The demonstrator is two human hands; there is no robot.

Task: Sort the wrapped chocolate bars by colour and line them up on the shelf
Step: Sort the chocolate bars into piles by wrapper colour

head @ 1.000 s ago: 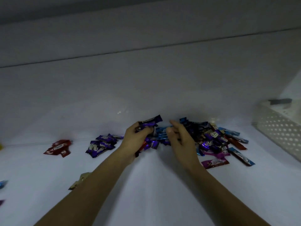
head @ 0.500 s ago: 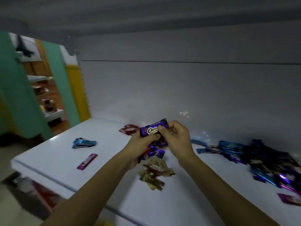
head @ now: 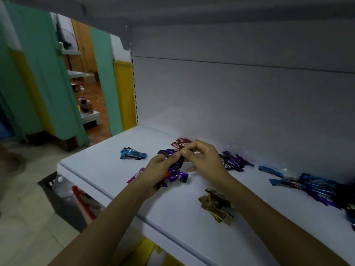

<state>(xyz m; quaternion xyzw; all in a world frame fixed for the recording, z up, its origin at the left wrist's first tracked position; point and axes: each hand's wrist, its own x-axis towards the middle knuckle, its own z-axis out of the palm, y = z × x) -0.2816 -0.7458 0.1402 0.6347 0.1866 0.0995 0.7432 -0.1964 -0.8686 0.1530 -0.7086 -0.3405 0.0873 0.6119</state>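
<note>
Two hands met close together over the shelf. Your left hand (head: 159, 169) curled its fingers round a handful of purple bars (head: 175, 176), with a sliver of red wrapper among them; the number held could not be counted. Your right hand (head: 204, 158) pinched the end of the uppermost bar (head: 168, 152) between thumb and forefinger, the other fingers loosely bent.

Just behind the fingertips lay two red bars (head: 180, 144). Further left sat a small cluster of blue bars (head: 132, 154), two as far as could be told. One pink bar (head: 135, 175) was half hidden under your left hand. Right of your right hand lay a sorted purple group (head: 232, 162), perhaps four. About three gold bars (head: 217, 208) lay crumpled together beside your right forearm. One single blue bar (head: 269, 169) lay between the purple group and the unsorted pile (head: 317, 189), which was dark, uncountable and cut off by the right edge.

All rested on a white shelf (head: 107, 166) with a pale grey back panel (head: 230, 102) and another shelf overhead. Green and yellow walls and an orange-brown floor showed at the left.
</note>
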